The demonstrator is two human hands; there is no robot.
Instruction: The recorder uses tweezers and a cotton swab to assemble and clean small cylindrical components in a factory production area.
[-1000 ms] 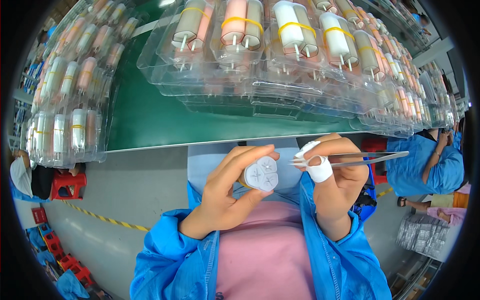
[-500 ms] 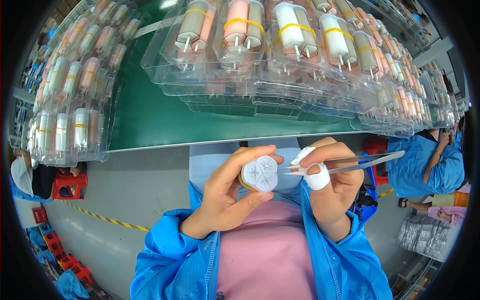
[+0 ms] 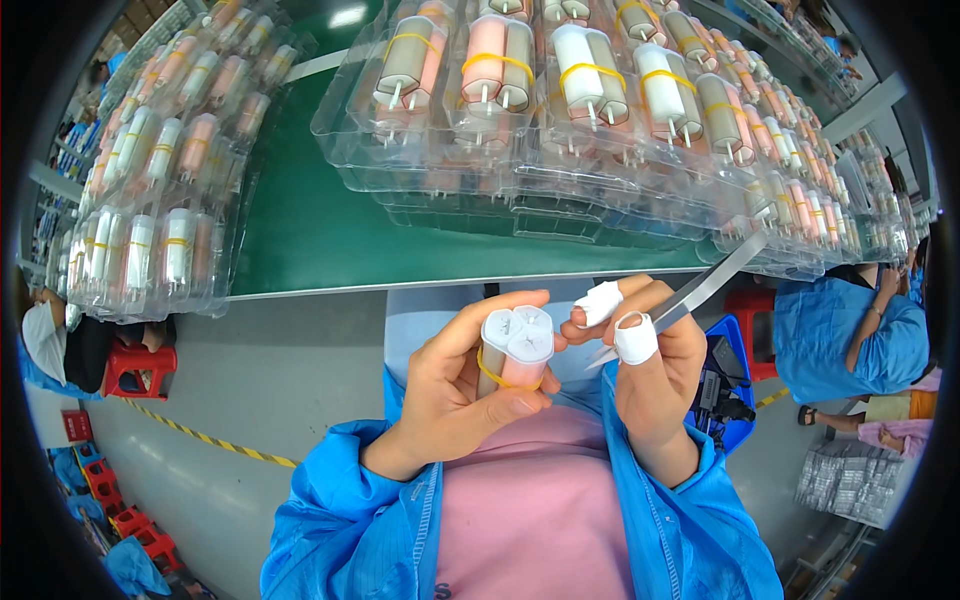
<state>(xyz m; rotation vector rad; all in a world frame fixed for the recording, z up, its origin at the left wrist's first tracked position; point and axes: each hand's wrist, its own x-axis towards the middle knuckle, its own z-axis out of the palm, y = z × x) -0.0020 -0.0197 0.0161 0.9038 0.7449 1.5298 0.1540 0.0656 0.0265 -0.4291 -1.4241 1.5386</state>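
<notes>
We hold the bundle of tubes, light and stiff by our judgement, just below the table edge. The left hand wraps its sides, fingers closed. Beside it, the right hand pinches tweezers. Beyond the edge sit trays.

The person wore a bright blue work coat with long sleeves, loose and creased, its cuffs ending at the wrists and its front hanging open with a stitched edge down each side. Under the coat showed a plain pink top. Both hands were bare of gloves; the left hand carried no covering at all, while the right hand had white tape wound around two fingertips, one wrap near the tip of the forefinger and one on the thumb.
</notes>
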